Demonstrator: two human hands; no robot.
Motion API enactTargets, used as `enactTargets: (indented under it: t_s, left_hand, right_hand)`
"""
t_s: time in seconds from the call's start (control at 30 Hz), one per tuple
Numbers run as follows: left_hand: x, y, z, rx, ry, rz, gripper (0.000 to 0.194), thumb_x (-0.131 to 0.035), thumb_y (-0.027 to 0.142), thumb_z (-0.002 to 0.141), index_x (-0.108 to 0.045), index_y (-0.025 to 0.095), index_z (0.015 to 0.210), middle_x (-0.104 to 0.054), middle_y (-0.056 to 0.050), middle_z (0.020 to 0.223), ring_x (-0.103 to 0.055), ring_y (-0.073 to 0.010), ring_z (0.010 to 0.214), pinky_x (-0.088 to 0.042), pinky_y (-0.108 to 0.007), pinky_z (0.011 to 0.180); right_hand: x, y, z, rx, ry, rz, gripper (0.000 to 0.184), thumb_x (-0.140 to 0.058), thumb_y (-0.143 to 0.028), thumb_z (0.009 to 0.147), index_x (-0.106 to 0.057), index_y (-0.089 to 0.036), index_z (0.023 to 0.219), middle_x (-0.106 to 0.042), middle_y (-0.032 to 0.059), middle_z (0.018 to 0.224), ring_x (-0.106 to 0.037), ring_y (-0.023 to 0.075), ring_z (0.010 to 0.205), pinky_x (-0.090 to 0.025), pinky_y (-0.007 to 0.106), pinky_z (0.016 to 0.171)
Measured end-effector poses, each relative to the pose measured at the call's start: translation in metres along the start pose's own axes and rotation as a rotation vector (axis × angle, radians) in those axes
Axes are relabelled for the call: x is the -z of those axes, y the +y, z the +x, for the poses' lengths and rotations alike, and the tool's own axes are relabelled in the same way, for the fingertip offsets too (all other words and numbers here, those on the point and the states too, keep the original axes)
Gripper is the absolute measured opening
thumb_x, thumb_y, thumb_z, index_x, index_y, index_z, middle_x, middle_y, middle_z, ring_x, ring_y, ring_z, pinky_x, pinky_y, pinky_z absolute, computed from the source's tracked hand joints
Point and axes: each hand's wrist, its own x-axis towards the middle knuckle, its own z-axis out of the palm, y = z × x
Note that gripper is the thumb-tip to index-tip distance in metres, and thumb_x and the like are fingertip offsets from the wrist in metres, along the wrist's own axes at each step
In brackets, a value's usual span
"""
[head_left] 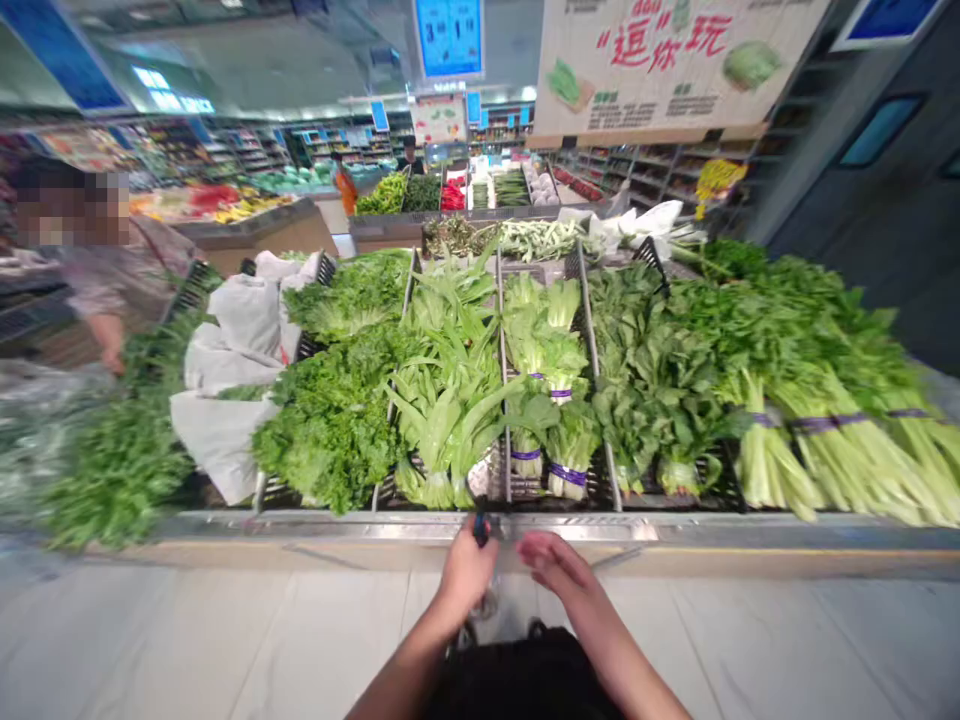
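Observation:
My left hand [466,568] is closed around a small black object [481,528] with blue and red bits, too blurred to name. It is held in front of the display's metal edge, just below the long-leaf lettuce [442,420]. To its right, my right hand [559,568] hovers with fingers extended and slightly bent, holding nothing visible. Beyond the hands, bundled greens with purple bands [566,470] lie in a black crate. Curly lettuce [330,420] fills the crate to the left.
Dark leafy greens [652,390] and banded celery [780,450] lie to the right. White paper wraps [232,350] cover greens on the left, where a person [131,265] stands. A metal rail [697,528] edges the stand above the tiled floor [187,640]. A sign [675,70] hangs overhead.

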Motion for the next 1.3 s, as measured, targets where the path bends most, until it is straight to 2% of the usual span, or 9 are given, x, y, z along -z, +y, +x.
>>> enactTargets:
  t_s: [0.2,0.43,0.57,0.7,0.87,0.97,1.1,1.2,1.3]
  left_hand:
    - [0.010,0.004,-0.001,-0.024,0.015,-0.016,0.013,-0.058,0.023,0.084,-0.062,0.021,0.097,-0.074,-0.006,0.090,-0.071,-0.0244,0.088,-0.051,-0.033,0.086]
    - [0.023,0.013,-0.010,-0.084,-0.072,-0.074,0.016,-0.063,0.022,0.082,-0.061,0.020,0.098,-0.074,-0.008,0.091,-0.070,-0.0264,0.087,-0.051,-0.037,0.084]
    - [0.025,0.020,-0.023,-0.161,-0.168,-0.124,0.032,-0.070,0.024,0.083,-0.063,0.018,0.113,-0.074,-0.012,0.107,-0.071,-0.0267,0.099,-0.054,-0.036,0.090]
    - [0.037,0.027,-0.029,-0.302,-0.250,-0.111,0.038,-0.068,0.021,0.086,-0.063,0.017,0.123,-0.070,-0.015,0.118,-0.066,-0.0300,0.111,-0.051,-0.043,0.103]
    - [0.063,0.023,-0.028,-0.399,-0.412,-0.120,0.088,-0.073,0.015,0.076,-0.039,0.016,0.158,-0.045,-0.020,0.156,-0.039,-0.0357,0.150,-0.029,-0.052,0.128]
    - [0.077,0.016,-0.028,-0.344,-0.338,-0.123,0.077,-0.069,0.017,0.080,-0.049,0.020,0.154,-0.039,-0.016,0.163,-0.031,-0.0322,0.157,-0.023,-0.049,0.131]
    - [0.108,0.006,-0.019,-0.262,-0.175,-0.144,0.040,-0.060,0.030,0.091,-0.071,0.021,0.129,-0.063,-0.014,0.143,-0.056,-0.0312,0.138,-0.039,-0.050,0.122]
    - [0.138,-0.001,-0.007,-0.185,0.017,-0.171,0.041,-0.055,0.042,0.093,-0.072,0.020,0.123,-0.070,-0.015,0.133,-0.063,-0.0329,0.128,-0.047,-0.053,0.113]
    - [0.160,-0.006,-0.003,-0.176,0.075,-0.202,0.042,-0.055,0.047,0.092,-0.072,0.021,0.120,-0.072,-0.013,0.131,-0.064,-0.0329,0.127,-0.049,-0.051,0.109]
  right_hand:
    - [-0.019,0.026,0.012,-0.001,0.014,-0.050,0.050,-0.078,-0.063,0.073,-0.073,-0.025,0.106,-0.077,0.0086,0.118,-0.067,0.0352,0.122,-0.049,0.049,0.108]
    - [-0.054,0.061,0.029,0.029,0.109,-0.016,0.076,-0.080,-0.064,0.069,-0.061,-0.026,0.133,-0.064,0.0135,0.142,-0.062,0.0349,0.131,-0.049,0.050,0.111]
    - [-0.073,0.053,0.041,0.055,0.066,0.029,0.090,-0.082,-0.064,0.069,-0.053,-0.024,0.143,-0.065,0.0139,0.144,-0.060,0.0332,0.135,-0.044,0.050,0.118]
    - [-0.088,0.039,0.050,0.142,0.052,-0.035,0.077,-0.080,-0.064,0.072,-0.064,-0.020,0.133,-0.071,0.0149,0.137,-0.062,0.0346,0.133,-0.043,0.052,0.120]
    - [-0.097,0.028,0.053,0.208,0.204,-0.048,0.065,-0.073,-0.069,0.077,-0.075,-0.021,0.121,-0.074,0.0141,0.133,-0.063,0.0364,0.131,-0.043,0.054,0.119]
    - [-0.101,0.026,0.048,0.277,0.215,-0.101,0.054,-0.070,-0.063,0.082,-0.077,-0.022,0.118,-0.075,0.0127,0.130,-0.065,0.0338,0.128,-0.046,0.049,0.117]
    - [-0.106,0.030,0.041,0.358,0.225,-0.196,0.046,-0.066,-0.052,0.085,-0.074,-0.023,0.119,-0.076,0.0109,0.126,-0.066,0.0302,0.126,-0.048,0.043,0.114]
    - [-0.105,0.036,0.039,0.364,0.273,-0.281,0.032,-0.062,-0.046,0.083,-0.074,-0.022,0.100,-0.079,0.0084,0.103,-0.071,0.0284,0.104,-0.055,0.037,0.097]
    - [-0.098,0.042,0.041,0.304,0.294,-0.371,0.023,-0.057,-0.042,0.080,-0.067,-0.022,0.081,-0.073,0.0038,0.080,-0.068,0.0250,0.082,-0.053,0.034,0.080]
